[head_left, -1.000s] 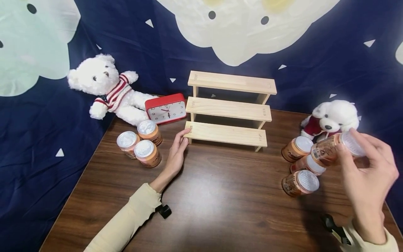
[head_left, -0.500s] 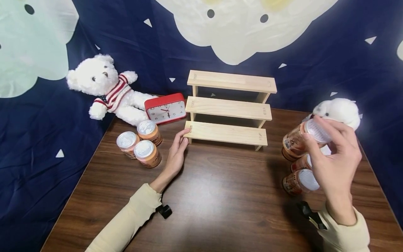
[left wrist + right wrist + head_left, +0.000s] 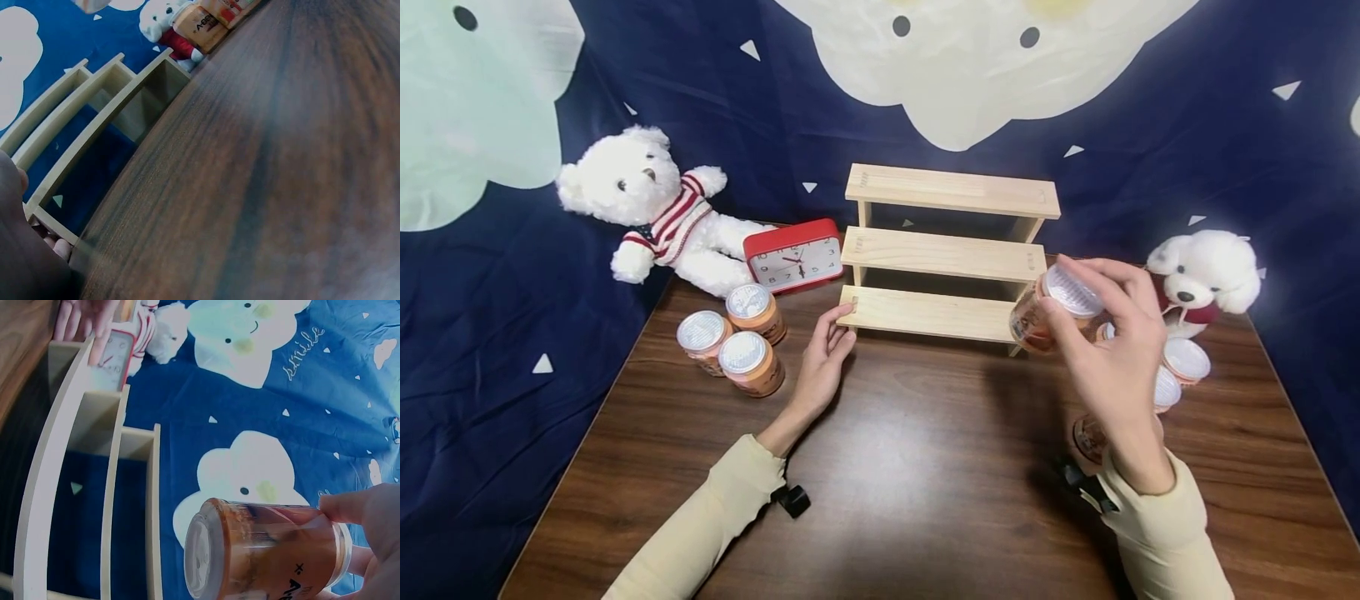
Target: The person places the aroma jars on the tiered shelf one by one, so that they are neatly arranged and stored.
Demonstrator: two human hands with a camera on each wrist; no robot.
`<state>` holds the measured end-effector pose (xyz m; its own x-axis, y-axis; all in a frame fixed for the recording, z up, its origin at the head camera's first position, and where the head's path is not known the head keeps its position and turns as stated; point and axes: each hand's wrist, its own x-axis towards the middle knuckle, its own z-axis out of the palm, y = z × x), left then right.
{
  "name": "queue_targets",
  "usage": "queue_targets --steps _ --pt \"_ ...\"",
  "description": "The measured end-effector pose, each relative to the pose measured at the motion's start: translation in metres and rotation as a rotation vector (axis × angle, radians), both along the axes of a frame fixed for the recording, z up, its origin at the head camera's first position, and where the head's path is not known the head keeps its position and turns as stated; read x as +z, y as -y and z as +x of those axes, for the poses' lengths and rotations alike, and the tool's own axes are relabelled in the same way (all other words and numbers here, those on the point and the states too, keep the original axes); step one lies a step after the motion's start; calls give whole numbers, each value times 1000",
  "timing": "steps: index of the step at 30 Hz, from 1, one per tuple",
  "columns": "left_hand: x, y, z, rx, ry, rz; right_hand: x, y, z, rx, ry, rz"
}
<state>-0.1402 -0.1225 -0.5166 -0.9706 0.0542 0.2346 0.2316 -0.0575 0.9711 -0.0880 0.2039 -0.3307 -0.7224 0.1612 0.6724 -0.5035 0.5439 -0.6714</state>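
My right hand (image 3: 1112, 350) pinches an orange-brown jar (image 3: 1032, 321) by its silvery lid end and holds it tilted above the table, beside the right end of the three-step wooden shelf (image 3: 943, 260). In the right wrist view the jar (image 3: 269, 550) lies nearly sideways, its base towards the shelf, fingers at the opposite end. My left hand (image 3: 822, 367) grips the left end of the lowest step, thumb on top and fingers round the side. Several similar jars, including one silver-lidded jar (image 3: 1186, 360), stand at the right, partly hidden by my right hand and wrist.
Three more jars (image 3: 745, 354) cluster on the left of the brown table (image 3: 887, 500). Behind them are a red alarm clock (image 3: 795, 257) and a white teddy bear (image 3: 658, 212). A white plush dog (image 3: 1202, 275) sits back right, before a blue cloth backdrop (image 3: 737, 100).
My right hand has carried the jar leftwards from above the right-hand jars to the shelf's right end, uncovering the plush dog. My left hand has stayed on the shelf.
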Motion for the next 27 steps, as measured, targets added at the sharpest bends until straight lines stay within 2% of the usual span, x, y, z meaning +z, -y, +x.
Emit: queue_targets --steps 3,5,8,17,27 --pt "16 -3 6 15 46 -21 2 10 -7 33 5 -8" --pt "19 -4 6 20 73 -32 3 15 -12 68 13 -27" --pt "19 -4 5 24 78 -43 4 22 -21 106 28 -40" --pt "14 -4 4 14 32 -38 6 41 -52 85 16 13" --pt "17 -4 5 22 99 -41 12 63 -80 110 -24 51"
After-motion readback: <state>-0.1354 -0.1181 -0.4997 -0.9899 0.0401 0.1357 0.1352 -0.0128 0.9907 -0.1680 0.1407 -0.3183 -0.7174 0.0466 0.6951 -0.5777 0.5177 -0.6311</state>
